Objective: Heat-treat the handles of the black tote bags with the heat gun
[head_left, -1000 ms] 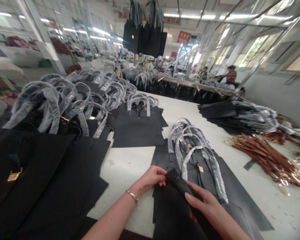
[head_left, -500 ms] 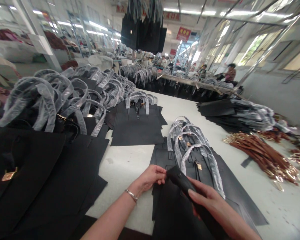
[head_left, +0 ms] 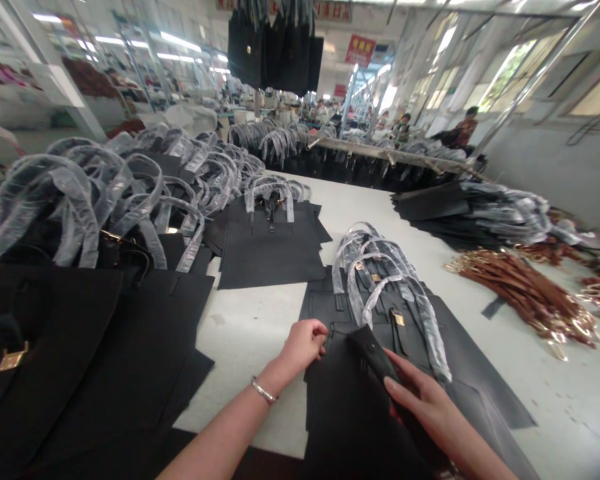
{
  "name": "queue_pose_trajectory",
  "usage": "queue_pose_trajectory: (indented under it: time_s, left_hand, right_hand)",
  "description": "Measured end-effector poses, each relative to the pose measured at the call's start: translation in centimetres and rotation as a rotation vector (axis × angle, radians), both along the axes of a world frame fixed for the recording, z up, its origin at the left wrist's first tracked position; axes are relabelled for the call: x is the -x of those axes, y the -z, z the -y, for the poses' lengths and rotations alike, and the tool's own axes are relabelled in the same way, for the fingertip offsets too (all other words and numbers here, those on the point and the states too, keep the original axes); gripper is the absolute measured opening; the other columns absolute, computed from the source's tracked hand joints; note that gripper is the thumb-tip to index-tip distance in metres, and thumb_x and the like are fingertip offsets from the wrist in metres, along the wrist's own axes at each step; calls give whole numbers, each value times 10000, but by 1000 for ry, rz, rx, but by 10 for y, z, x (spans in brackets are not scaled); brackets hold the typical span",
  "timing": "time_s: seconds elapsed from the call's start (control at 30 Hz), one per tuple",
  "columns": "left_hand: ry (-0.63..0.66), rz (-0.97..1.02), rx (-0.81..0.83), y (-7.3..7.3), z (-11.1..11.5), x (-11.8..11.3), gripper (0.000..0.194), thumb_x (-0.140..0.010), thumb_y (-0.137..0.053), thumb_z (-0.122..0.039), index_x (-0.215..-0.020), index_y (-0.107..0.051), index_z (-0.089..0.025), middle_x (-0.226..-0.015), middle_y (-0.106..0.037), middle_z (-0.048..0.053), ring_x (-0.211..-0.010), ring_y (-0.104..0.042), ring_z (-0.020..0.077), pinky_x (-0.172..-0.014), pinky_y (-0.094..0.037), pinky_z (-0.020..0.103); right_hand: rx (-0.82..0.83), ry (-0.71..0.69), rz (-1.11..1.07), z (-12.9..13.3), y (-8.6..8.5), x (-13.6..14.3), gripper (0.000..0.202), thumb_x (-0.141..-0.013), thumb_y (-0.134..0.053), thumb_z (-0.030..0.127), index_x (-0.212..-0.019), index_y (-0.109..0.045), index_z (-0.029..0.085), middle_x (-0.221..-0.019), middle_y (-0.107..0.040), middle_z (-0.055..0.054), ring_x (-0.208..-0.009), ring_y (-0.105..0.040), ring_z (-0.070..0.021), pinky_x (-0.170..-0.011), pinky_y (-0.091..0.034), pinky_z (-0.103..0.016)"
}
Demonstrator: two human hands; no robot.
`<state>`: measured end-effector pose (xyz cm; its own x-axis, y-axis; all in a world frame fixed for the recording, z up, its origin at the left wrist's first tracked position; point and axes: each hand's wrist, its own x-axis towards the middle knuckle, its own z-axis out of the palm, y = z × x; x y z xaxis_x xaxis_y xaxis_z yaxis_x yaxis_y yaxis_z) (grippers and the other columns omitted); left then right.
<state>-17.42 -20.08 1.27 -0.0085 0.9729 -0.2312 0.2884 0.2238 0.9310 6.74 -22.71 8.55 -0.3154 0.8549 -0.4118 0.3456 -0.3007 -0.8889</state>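
Note:
My right hand (head_left: 420,393) is wrapped round a black hand-held tool (head_left: 373,347), with a screw-like dot on its head. A thin dark wire-like piece shows at its tip, above the panel of a black handbag (head_left: 340,393). To the left of that tip my left hand (head_left: 306,341), a bracelet on its wrist, has its fingers curled together at the bag's edge. Whatever lies between those fingers is hidden. Behind both hands, plastic-wrapped handles (head_left: 380,283) stand up from the stacked black bags, and a gold clasp (head_left: 397,317) shows on a strap.
More black bags (head_left: 270,247) with wrapped handles lie ahead and in a heap (head_left: 145,307) at left. Brown straps (head_left: 525,293) with gold hooks rest at right, before a stack of black pieces (head_left: 440,210). Bags (head_left: 275,57) hang overhead. People sit far back.
The tool in my right hand has drawn slightly right, away from my left fingers, and its thin tip now shows. My left hand has shifted a little left and its fingers are more curled.

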Motion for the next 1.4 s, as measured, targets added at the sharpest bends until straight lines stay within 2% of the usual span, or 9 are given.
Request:
queue_pose_trajectory:
  time_s: [0.2, 0.43, 0.53, 0.63, 0.77, 0.97, 1.13, 1.23, 1.4]
  left_hand:
    - [125, -499, -214, -15, -3, -11, 203, -835, -510, -129, -733, -684, -147, -769, -650, 68, -759, -638, 176, -744, -473, 275]
    - [153, -732, -132, -19, -6, -31, 224, -843, -434, -53, -860, -657, -70, -899, -637, 187, -875, -623, 266, -822, -458, 378]
    - [80, -610, -81, -17, -5, -35, 208, -775, -466, 5, -879, -631, -68, -977, -616, 210, -974, -598, 293, -896, -428, 416]
    - [22, -404, -15, -16, -7, -32, 162, -746, -493, 13, -736, -592, -115, -898, -622, 158, -996, -591, 273, -931, -419, 392]
    - [45, -224, 97, -18, -13, -19, 223, -873, -408, -113, -687, -528, -140, -645, -579, 61, -658, -627, 178, -675, -526, 306]
    - [-93, 93, 199, -22, -7, -6, 151, -930, -407, -238, -887, -510, -136, -795, -615, 65, -657, -643, 128, -574, -537, 228]
    - [-47, -58, 154, -10, 9, -14, 242, -772, -626, -180, -1000, -550, -157, -847, -617, 29, -508, -590, 99, -419, -448, 180]
    - [-29, -152, 76, -2, 11, -18, 148, -757, -615, -138, -900, -580, -150, -740, -604, 1, -451, -544, 75, -415, -416, 167]
    - [-100, 88, 144, -2, 10, -23, 71, -771, -557, -121, -839, -579, -127, -620, -544, -26, -465, -554, 102, -427, -472, 206]
  right_hand:
    - [-75, -1, 15, 10, 18, 2, 760, -795, -621, 501, -1424, -390, 143, -767, -665, -12, -597, -587, -171, -568, -494, -287]
    - [-206, 11, 127, 16, 29, 2, 643, -816, -591, 450, -1397, -457, 211, -846, -705, -14, -641, -635, -193, -644, -527, -314]
    - [-260, 8, 156, 19, 32, 1, 626, -818, -579, 438, -1390, -467, 209, -846, -710, -14, -674, -646, -207, -686, -527, -325]
    - [-282, -6, 195, 20, 30, 2, 633, -821, -566, 437, -1393, -464, 186, -772, -702, -8, -666, -641, -216, -709, -516, -329]
    - [-246, -21, 182, 19, 24, 3, 654, -831, -539, 438, -1409, -435, 151, -718, -683, 1, -638, -632, -212, -687, -506, -325]
    - [-227, -6, 143, 19, 27, 3, 646, -834, -540, 435, -1413, -432, 168, -727, -681, 7, -636, -635, -206, -657, -504, -314]
    - [-217, -12, 127, 18, 26, 3, 633, -835, -552, 425, -1409, -444, 180, -680, -667, 20, -634, -631, -205, -636, -499, -302]
    - [-203, -11, 91, 16, 25, 1, 641, -840, -568, 433, -1412, -438, 175, -656, -650, 22, -611, -616, -195, -600, -493, -292]
    - [-60, -9, -50, 17, 14, -2, 727, -805, -612, 488, -1421, -415, 155, -648, -625, 20, -549, -579, -164, -507, -478, -263]
